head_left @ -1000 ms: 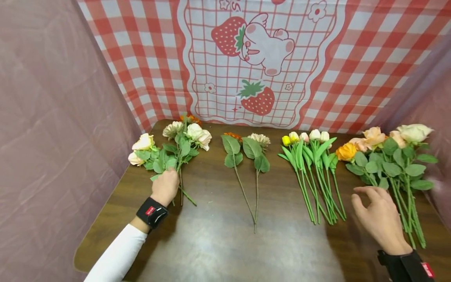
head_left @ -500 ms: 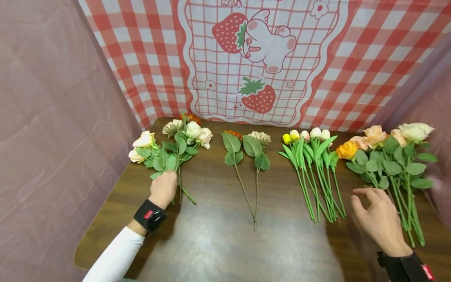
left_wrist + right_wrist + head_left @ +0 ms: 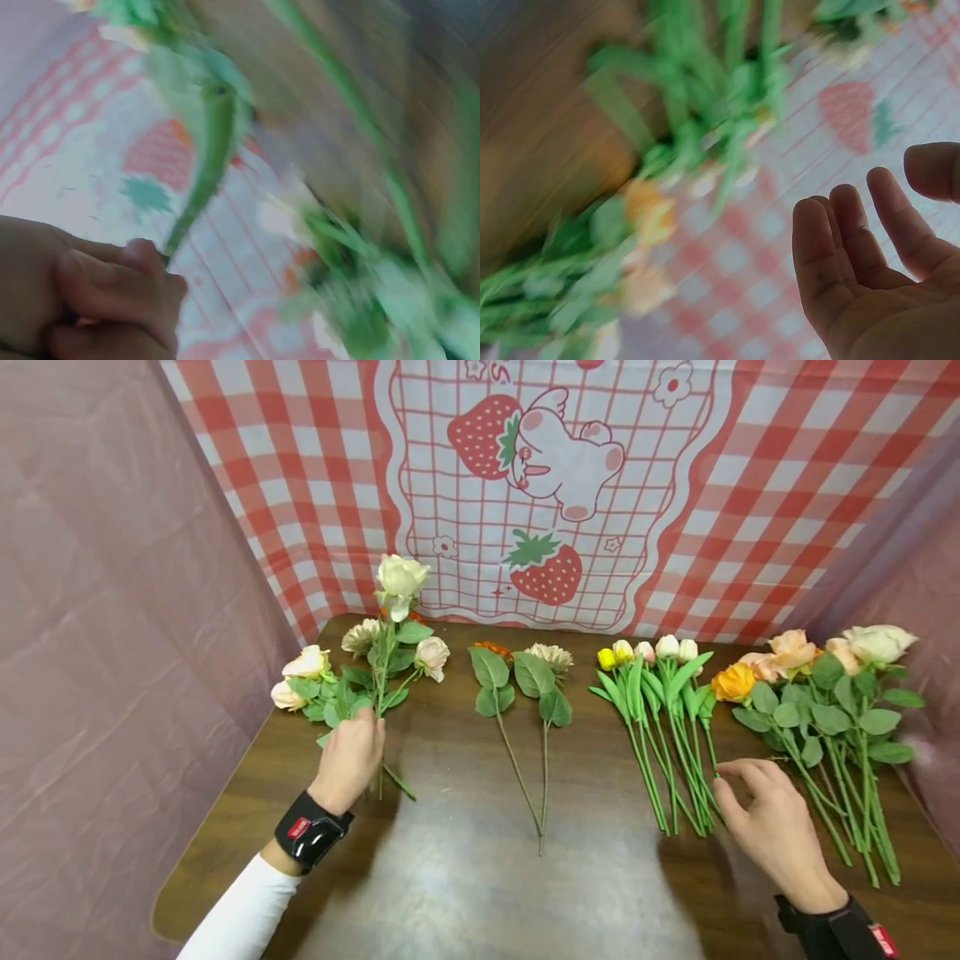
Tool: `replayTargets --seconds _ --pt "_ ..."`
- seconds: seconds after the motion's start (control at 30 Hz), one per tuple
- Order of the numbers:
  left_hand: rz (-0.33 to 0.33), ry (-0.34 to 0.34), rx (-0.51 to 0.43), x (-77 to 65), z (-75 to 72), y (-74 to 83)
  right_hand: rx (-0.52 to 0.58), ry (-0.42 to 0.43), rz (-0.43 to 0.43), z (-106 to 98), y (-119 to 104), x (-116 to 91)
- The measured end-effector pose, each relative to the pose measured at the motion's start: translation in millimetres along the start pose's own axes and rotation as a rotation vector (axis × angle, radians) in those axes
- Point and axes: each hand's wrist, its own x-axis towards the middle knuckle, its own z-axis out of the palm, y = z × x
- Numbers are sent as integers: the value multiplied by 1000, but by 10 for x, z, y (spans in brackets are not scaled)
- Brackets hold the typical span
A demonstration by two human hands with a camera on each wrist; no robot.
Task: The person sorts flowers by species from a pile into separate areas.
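Observation:
My left hand (image 3: 348,758) grips the green stem (image 3: 212,150) of a white rose (image 3: 402,577), whose bloom stands above the pile of flowers at the left. In that pile lie a pale pink rose (image 3: 432,657), a cream daisy-like flower (image 3: 362,637) and cream roses (image 3: 306,662) with green leaves. My right hand (image 3: 772,822) holds nothing; its fingers (image 3: 847,232) are relaxed and apart. It hovers between the tulips (image 3: 667,693) and the bunch of peach, orange and white roses (image 3: 832,693), close by the tulip stems.
Two leafy stems (image 3: 517,768), one with an orange bloom and one with a cream bloom (image 3: 551,657), lie mid-table with their ends crossing. A red-checked cloth (image 3: 300,485) hangs behind the brown table (image 3: 480,893). Pink drapes (image 3: 112,652) enclose the left and right sides.
The white rose has risen from the left pile in my left hand, its bloom now higher than the others. My right hand has shifted left, away from the rose bunch toward the tulips.

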Motion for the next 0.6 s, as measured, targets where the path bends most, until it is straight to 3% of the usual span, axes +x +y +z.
replayTargets --seconds 0.13,0.2,0.3,0.47,0.6 --pt "119 -5 -257 53 -52 329 131 -32 -98 -201 -885 98" --pt "149 -55 -412 56 -70 545 218 -75 -132 -278 -1363 139" --pt "166 -176 -629 20 -69 875 367 -170 -164 -224 -1809 141" --pt "166 -419 -862 -109 1 1348 629 -383 -113 -62 -2224 111" --pt "209 -514 -952 -199 123 1591 734 -394 -69 35 -2288 50"
